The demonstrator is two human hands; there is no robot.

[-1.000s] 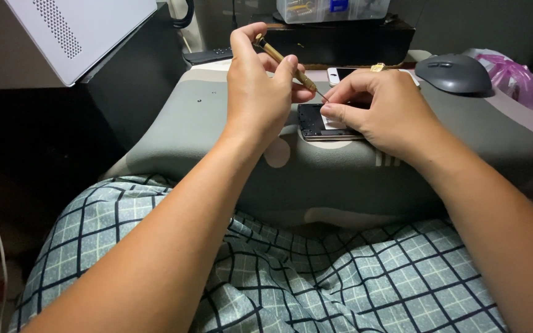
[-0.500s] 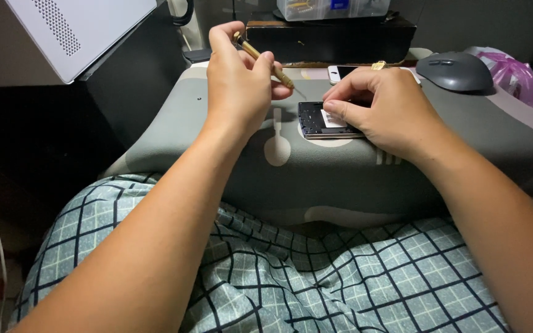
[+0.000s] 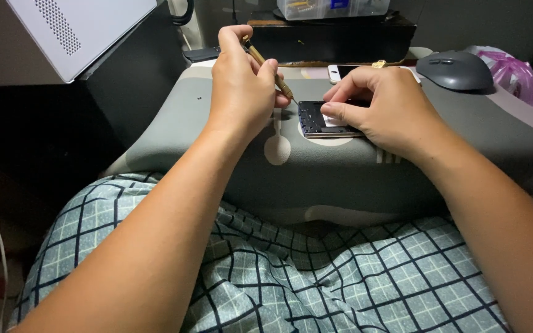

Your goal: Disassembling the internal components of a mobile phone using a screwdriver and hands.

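My left hand (image 3: 242, 86) grips a thin brass-coloured screwdriver (image 3: 269, 66), its tip pointing down at the left edge of an opened phone (image 3: 316, 120). The phone lies on its face on a grey cushion (image 3: 340, 172) across my lap, its dark inner board showing. My right hand (image 3: 380, 108) rests on the phone and pins it down, the thumb and forefinger pressed on a small white part of the board. The phone's right half is hidden under that hand.
A grey computer mouse (image 3: 454, 69) lies at the cushion's far right beside a pink plastic bag (image 3: 519, 77). A second phone (image 3: 343, 71) sits behind my right hand. A black box (image 3: 334, 40) bearing a clear parts case stands at the back, a white perforated case (image 3: 75, 31) at upper left.
My left hand drew back to the left and upward with the screwdriver, then brought its tip down toward the phone's left edge. My right hand stayed on the phone.
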